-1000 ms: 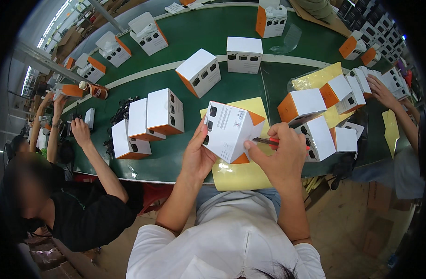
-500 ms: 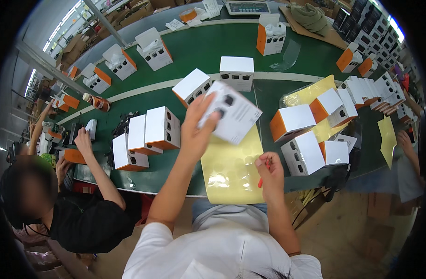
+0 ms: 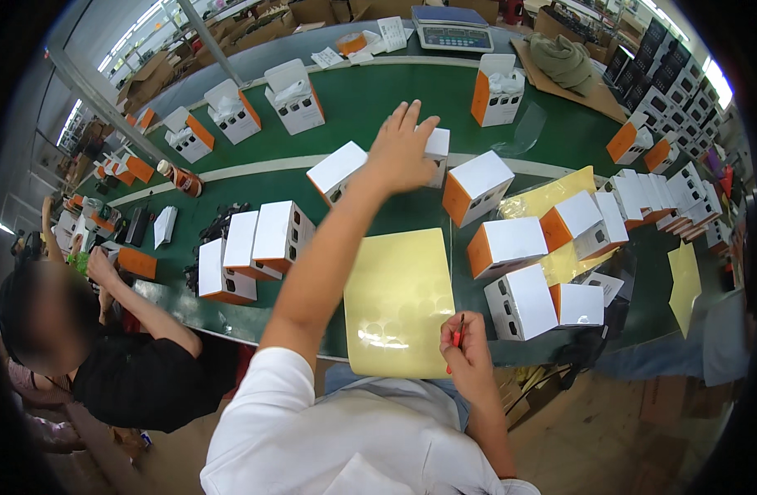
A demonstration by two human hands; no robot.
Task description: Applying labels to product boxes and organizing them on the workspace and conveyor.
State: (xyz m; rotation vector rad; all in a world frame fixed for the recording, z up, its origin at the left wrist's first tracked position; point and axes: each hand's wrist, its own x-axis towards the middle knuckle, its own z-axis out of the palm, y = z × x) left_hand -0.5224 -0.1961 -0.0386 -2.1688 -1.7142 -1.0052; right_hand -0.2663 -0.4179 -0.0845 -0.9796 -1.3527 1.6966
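My left hand [image 3: 401, 153] is stretched forward with its fingers spread, over a white box [image 3: 437, 147] that it partly hides; whether it touches the box I cannot tell. To its right stands a white and orange box [image 3: 481, 186], and to its left another white box [image 3: 337, 169]. My right hand [image 3: 469, 351], near the table's front edge, is closed around a slim red tool [image 3: 455, 346] with a thin dark tip; its exact kind is unclear. Between my arms lies a yellow sheet [image 3: 403, 289] of clear round stickers.
More boxes [image 3: 523, 305] stand at the right, and others [image 3: 281, 235] at the left beside black cables [image 3: 222, 223]. Open boxes [image 3: 294, 99] stand on the green belt beyond. A bottle [image 3: 180, 179] lies at the left, near a co-worker [image 3: 147, 363]. A scale [image 3: 453, 33] stands at the back.
My left hand has let go of the box it held, which now stands to the right, and has moved forward to another box. My right hand still holds the red tool.
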